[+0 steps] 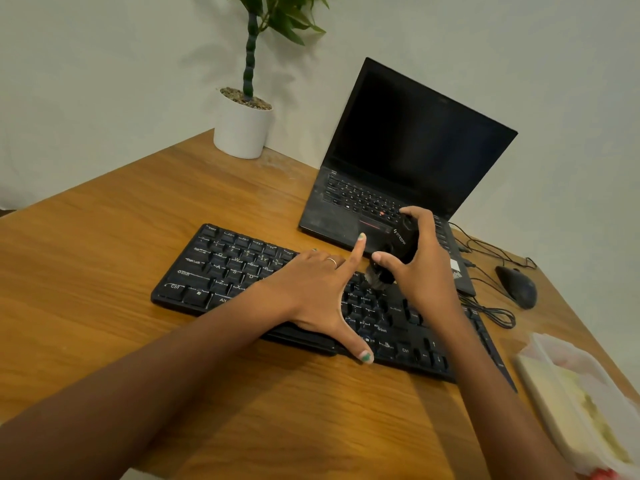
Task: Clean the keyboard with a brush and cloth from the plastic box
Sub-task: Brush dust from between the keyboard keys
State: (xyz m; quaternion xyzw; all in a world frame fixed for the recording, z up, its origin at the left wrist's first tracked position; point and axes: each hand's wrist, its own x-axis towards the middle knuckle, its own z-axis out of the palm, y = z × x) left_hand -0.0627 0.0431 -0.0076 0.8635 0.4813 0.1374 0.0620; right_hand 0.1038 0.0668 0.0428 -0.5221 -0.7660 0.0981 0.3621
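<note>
Now the left hand (313, 289) lies flat with spread fingers on the keyboard (221, 268) at the frame's middle, probably to keep it steady, while the right hand (419, 261) grasps the brush (398, 251), bristles down on the keys; the plastic box (540, 382) waits at lower right.

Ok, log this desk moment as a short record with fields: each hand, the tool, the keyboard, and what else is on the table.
left hand: left hand spread flat, pressing on the keyboard
right hand: right hand grips the brush
brush: black, bristles down on the keys mid-keyboard
plastic box: plastic box at the right table edge, contents unclear
other: open laptop, mouse, potted plant on the wooden table
</note>
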